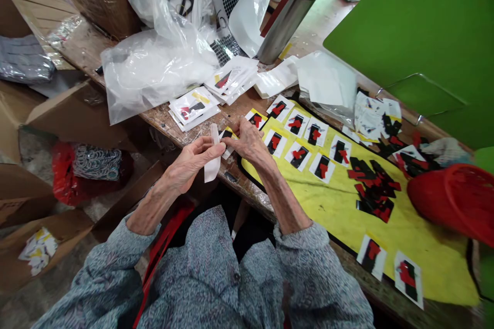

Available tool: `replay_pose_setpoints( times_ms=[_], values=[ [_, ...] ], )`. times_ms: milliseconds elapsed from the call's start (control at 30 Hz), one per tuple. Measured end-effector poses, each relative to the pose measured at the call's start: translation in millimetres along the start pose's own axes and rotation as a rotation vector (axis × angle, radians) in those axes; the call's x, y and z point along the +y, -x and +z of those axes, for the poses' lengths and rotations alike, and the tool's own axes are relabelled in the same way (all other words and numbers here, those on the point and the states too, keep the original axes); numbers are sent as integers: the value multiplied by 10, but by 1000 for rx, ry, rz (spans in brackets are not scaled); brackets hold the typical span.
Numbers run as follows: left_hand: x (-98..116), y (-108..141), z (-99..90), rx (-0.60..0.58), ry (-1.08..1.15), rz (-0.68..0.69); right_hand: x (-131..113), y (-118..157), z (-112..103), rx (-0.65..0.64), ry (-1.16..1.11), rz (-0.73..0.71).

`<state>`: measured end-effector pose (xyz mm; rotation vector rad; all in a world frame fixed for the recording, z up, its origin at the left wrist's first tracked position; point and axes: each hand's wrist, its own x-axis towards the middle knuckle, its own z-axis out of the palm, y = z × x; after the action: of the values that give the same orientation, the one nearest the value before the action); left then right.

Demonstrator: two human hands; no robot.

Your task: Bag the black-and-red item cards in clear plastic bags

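Note:
My left hand (195, 159) pinches a narrow white plastic sleeve (212, 167) between thumb and fingers, near the table's front edge. Close against it, my right hand (250, 139) grips a small white card (226, 134) with a black piece on it. The card's lower part lies beside the sleeve's opening side; whether it is inside I cannot tell. Just beyond the right hand lies another card (256, 120) with a red and black piece. Several similar cards (298, 155) are laid in rows on a yellow cloth (339, 216).
Stacks of packed cards (194, 108) lie ahead of my hands, beside a large clear plastic bag (162, 67). A pile of loose red and black pieces (374, 187) sits on the cloth near a red basket (451, 200). A metal post (283, 20) rises behind. Cardboard boxes (73, 113) stand left.

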<state>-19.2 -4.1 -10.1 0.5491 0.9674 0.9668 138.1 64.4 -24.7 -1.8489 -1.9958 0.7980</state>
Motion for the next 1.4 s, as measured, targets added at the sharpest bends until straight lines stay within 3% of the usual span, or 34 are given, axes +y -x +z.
replay_pose_setpoints(
  times_ms=[267, 600, 933, 1200, 1400],
  values=[
    [-8, -2, -5, -14, -14, 33, -112, -23, -24, -89, 17, 82],
    [-2, -16, -23, 4, -18, 16, -125, -62, 69, -29, 41, 24],
    [6, -25, -42, 0, -18, 12, -182, -108, 53, -86, 28, 45],
    [1, -25, -49, -15, -27, 21, -217, -98, 22, -133, 52, -121],
    [2, -14, -36, -9, -18, 20, -120, -160, -50, -164, 20, -160]
  ],
)
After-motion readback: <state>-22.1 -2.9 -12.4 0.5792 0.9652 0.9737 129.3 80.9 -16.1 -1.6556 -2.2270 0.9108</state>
